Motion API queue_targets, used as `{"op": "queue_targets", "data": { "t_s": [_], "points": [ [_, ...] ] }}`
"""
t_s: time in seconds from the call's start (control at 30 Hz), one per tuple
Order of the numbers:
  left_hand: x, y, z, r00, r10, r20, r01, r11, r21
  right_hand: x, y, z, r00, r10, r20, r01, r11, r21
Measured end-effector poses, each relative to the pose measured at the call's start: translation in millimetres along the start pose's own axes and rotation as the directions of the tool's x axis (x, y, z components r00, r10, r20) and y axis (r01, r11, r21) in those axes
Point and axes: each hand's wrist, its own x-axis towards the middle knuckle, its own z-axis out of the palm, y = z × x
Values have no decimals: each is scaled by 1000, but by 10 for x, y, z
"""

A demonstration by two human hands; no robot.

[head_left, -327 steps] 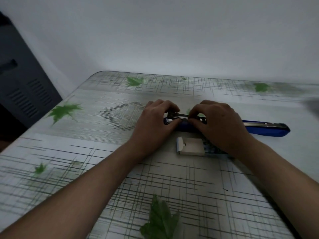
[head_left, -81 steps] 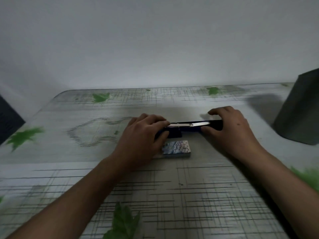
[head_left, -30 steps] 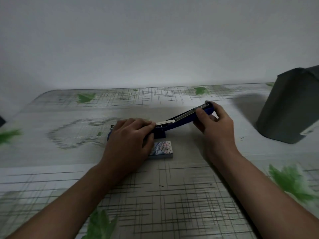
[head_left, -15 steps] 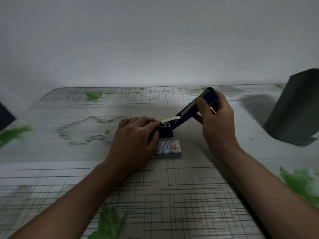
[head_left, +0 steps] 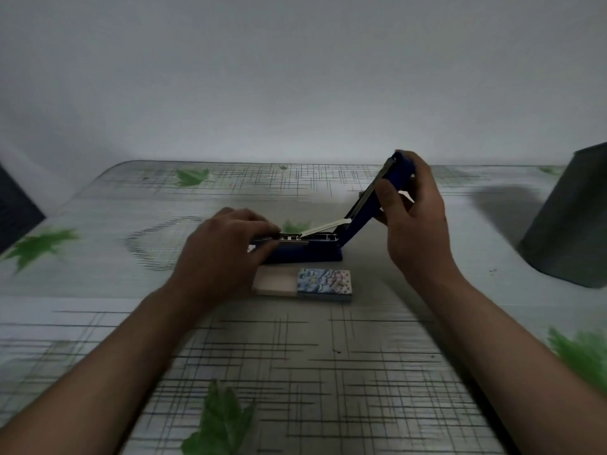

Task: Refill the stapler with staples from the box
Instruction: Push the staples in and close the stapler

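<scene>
Raised higher, blue stapler lid gapes open.

A table fills the view. Its cover is pale, with thin dark crossing lines and green leaf pictures. At 3 o'clock a dark gray box shape stands on it. At 9 o'clock a dark thing peeks in. At 12 o'clock is a plain white wall.
</scene>
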Motion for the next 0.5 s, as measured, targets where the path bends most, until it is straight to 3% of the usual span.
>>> {"op": "queue_targets", "data": {
  "t_s": [0.5],
  "points": [
    [8, -185, 50, 997, 70, 12, -66, 979, -191, 57, 21, 53, 995, -40, 87, 38, 999, 26]
  ]
}}
